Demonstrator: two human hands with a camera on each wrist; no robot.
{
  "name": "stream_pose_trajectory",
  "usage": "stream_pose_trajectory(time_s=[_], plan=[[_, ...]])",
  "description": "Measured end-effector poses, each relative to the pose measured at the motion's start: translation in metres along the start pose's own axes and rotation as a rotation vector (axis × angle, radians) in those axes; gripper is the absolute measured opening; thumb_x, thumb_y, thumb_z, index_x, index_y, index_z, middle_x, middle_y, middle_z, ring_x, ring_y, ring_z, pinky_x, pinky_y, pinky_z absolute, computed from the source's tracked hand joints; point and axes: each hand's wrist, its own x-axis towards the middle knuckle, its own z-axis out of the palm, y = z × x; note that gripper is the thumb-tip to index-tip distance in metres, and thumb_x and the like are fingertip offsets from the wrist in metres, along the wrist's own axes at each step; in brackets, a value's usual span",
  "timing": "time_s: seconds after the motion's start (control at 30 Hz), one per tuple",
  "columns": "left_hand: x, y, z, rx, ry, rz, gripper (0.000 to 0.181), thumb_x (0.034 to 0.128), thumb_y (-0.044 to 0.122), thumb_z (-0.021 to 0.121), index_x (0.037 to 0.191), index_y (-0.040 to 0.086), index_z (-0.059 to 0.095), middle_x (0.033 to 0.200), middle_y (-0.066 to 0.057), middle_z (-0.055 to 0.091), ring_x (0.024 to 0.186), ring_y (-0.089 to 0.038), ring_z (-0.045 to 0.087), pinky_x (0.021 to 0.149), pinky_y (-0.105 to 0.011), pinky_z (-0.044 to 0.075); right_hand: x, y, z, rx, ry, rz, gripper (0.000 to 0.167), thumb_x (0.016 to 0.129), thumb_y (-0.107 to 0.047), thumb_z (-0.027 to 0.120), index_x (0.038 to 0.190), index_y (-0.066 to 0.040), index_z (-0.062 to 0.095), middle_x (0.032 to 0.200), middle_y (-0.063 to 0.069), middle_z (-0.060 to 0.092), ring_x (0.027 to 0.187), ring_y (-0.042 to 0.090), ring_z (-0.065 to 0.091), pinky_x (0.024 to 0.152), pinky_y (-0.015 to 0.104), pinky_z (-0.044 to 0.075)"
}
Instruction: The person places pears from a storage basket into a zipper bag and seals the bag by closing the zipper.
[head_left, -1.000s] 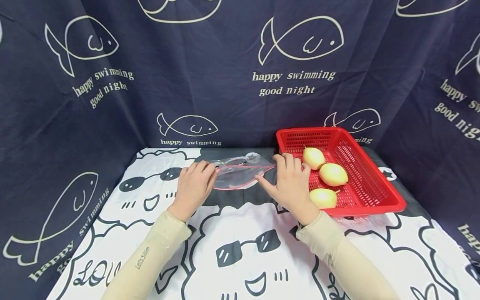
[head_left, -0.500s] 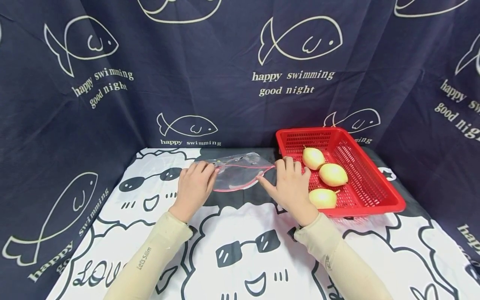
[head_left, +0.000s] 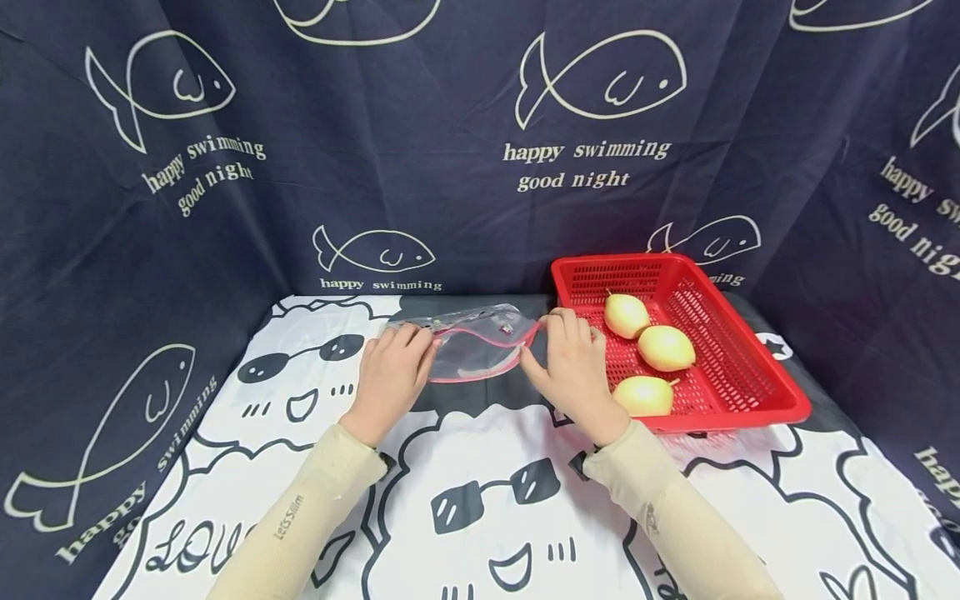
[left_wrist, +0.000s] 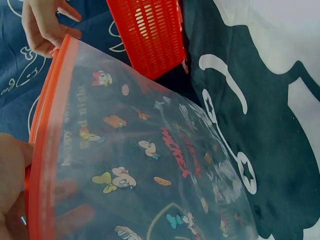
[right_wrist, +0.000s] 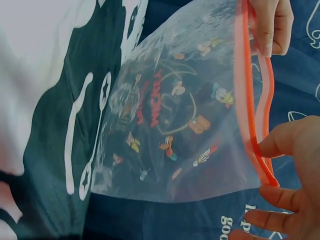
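Two sides of the rim (right_wrist: 248,90) are pinched in the fingers of left hand (head_left: 390,375) and right hand (head_left: 576,371); gentle, even tension should hold the bag (right_wrist: 185,125) wide.

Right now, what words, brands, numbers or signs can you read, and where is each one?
"happy swimming good night": repeated on the dark blue backdrop.
"MICKEY": red print on the clear bag; a second red print there is too faint.
"LetsSlim": left sleeve, small.
"LO", then partly covered lettering: tablecloth.
Right sleeve mark: too blurred.
Numbers: none I can read.
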Motion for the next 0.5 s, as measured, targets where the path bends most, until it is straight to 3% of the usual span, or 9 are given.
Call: stream_pose_trajectory(time_s=[0.17, 0.5], plan=[[0.0004, 0.0028, -0.0001, -0.003, -0.004, 0.001, 0.015, 0.1, 0.021, 0.06, 0.095, 0.008, 0.065, 0.093, -0.009, 0.064, 0.082, -0.031, 0.061, 0.059, -0.044, 0.042, 0.0007, -0.0001, 0.0042, 0.055, -0.01, 0.0, 0.028, 0.085, -0.02, 0.064, 0.103, -0.001, 0.057, 0.114, 0.02, 0.055, 0.094, 0.039, 0.053, 0.078, 0.061, 0.042], [-0.0006, 0.0025, 0.0004, 0.043, -0.007, 0.049, 0.015, 0.0997, 0.021, 0.06, 0.096, 0.007, 0.066, 0.092, -0.01, 0.066, 0.081, -0.03, 0.063, 0.061, -0.044, 0.045, 0.0031, 0.0026, 0.0052, 0.053, 0.022, -0.019, 0.015, 0.088, -0.013, 0.063, 0.093, -0.001, 0.058, 0.112, 0.019, 0.057, 0.089, 0.039, 0.053, 0.076, 0.06, 0.042]])
